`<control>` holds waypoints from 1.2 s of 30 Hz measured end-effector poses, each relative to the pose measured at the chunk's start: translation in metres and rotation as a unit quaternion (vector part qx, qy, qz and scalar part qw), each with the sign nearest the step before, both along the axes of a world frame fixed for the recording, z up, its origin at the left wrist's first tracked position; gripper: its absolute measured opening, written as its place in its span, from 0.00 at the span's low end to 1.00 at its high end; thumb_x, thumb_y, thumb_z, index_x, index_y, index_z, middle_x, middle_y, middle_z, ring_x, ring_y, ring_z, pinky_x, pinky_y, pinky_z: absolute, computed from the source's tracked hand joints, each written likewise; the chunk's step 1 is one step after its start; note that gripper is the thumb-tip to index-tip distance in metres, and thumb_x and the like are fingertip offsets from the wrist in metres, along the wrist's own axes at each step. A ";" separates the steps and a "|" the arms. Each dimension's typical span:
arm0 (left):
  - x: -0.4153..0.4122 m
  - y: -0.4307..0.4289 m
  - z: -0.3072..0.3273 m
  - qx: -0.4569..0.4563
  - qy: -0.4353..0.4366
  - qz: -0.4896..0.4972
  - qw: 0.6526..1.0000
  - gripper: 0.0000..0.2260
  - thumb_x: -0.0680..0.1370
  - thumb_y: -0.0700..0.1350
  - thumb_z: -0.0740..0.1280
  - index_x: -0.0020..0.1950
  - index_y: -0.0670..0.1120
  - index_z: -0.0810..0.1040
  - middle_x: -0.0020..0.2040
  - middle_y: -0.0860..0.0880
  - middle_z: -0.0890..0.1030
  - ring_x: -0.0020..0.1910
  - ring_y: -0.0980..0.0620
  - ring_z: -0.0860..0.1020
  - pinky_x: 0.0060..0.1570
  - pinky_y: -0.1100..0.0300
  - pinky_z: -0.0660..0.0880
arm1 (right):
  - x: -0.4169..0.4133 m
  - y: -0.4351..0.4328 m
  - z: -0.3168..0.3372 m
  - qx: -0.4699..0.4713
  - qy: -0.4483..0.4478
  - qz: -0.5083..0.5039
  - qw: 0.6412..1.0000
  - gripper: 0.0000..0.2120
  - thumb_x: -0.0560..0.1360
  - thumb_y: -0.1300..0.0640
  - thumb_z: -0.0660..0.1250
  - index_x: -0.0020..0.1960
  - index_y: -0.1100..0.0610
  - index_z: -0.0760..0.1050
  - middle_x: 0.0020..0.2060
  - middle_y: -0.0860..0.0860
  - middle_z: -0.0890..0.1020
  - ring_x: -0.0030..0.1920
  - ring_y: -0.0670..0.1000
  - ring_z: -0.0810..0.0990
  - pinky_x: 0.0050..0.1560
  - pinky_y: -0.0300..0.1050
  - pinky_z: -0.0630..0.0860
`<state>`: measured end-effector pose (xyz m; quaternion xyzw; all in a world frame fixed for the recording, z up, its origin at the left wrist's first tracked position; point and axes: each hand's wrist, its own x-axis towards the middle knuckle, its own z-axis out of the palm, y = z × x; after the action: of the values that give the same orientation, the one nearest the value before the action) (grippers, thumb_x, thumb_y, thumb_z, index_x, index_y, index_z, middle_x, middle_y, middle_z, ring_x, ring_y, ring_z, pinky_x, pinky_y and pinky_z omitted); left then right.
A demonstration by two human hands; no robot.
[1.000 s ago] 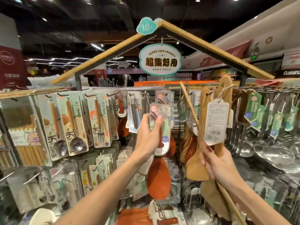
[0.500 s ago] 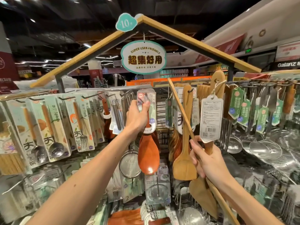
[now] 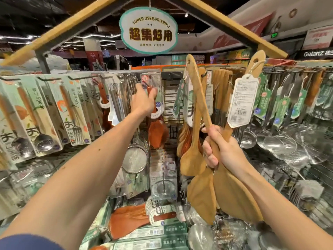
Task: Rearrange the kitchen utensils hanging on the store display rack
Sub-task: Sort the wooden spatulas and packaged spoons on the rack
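My left hand (image 3: 144, 100) reaches up to the display rack and grips the handle of a reddish-brown wooden spoon (image 3: 157, 133) with a green card label, right at the rack's hooks. My right hand (image 3: 219, 148) is closed around a bundle of light wooden spatulas (image 3: 228, 193), held upright in front of the rack. Their handles point up and their blades hang below my fist. A white barcode tag (image 3: 242, 102) dangles by string from one spatula's handle. More wooden spatulas (image 3: 191, 159) hang on the rack just left of my right hand.
Carded spoons and forks (image 3: 72, 109) hang on hooks at the left. Steel ladles and skimmers (image 3: 281, 141) fill the right side. A mesh strainer (image 3: 135, 160) hangs below my left hand. Boxed goods and red-brown spatulas (image 3: 129, 221) lie on the shelf below. An oval sign (image 3: 148, 31) hangs overhead.
My left hand has carried the reddish spoon up and away from me to the rack's hooks. My right hand has stayed shut on the wooden spatulas, and the view has moved closer to the rack.
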<state>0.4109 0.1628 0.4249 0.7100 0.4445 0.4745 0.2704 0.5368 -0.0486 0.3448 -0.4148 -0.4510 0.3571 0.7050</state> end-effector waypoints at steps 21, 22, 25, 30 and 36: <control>-0.109 -0.136 -0.053 -0.184 -0.007 -0.278 0.943 0.15 0.81 0.57 0.64 0.59 0.47 0.73 0.46 0.47 0.79 0.41 0.49 0.78 0.42 0.52 0.78 | -0.093 -0.026 -0.068 -0.091 -0.114 -0.031 0.989 0.08 0.82 0.53 0.58 0.51 0.58 0.69 0.25 0.53 0.71 0.18 0.49 0.65 0.19 0.38 0.64; -0.117 -0.140 -0.059 -0.202 -0.029 -0.279 0.938 0.15 0.80 0.57 0.65 0.57 0.46 0.73 0.42 0.50 0.79 0.39 0.49 0.78 0.41 0.52 0.78 | -0.104 -0.024 -0.075 -0.090 -0.125 -0.022 0.988 0.08 0.82 0.53 0.59 0.49 0.58 0.69 0.25 0.52 0.71 0.18 0.48 0.65 0.19 0.38 0.64; -0.142 -0.142 -0.072 -0.214 -0.057 -0.229 0.948 0.20 0.78 0.58 0.68 0.58 0.43 0.72 0.37 0.51 0.81 0.34 0.51 0.79 0.36 0.55 0.81 | -0.137 -0.020 -0.090 -0.088 -0.170 0.004 0.982 0.16 0.77 0.47 0.60 0.41 0.59 0.71 0.24 0.54 0.72 0.19 0.48 0.65 0.22 0.37 0.64; -0.176 -0.132 -0.090 -0.201 -0.050 -0.170 0.964 0.14 0.81 0.54 0.67 0.56 0.44 0.75 0.38 0.47 0.81 0.32 0.49 0.78 0.42 0.39 0.82 | -0.173 -0.013 -0.104 -0.099 -0.152 0.033 0.983 0.20 0.75 0.41 0.58 0.39 0.58 0.75 0.26 0.68 0.73 0.19 0.49 0.68 0.24 0.35 0.67; -0.204 -0.130 -0.089 -0.219 -0.076 -0.197 0.953 0.11 0.86 0.49 0.55 0.57 0.44 0.72 0.41 0.46 0.83 0.37 0.50 0.82 0.46 0.47 0.82 | -0.178 -0.005 -0.101 -0.123 -0.087 0.013 0.989 0.19 0.77 0.45 0.56 0.45 0.60 0.75 0.28 0.52 0.81 0.27 0.47 0.78 0.25 0.37 0.75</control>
<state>0.2067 0.0332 0.3363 0.6683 0.3673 0.3554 0.5405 0.3593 -0.0539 0.2443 -0.5221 -0.4687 0.3810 0.6021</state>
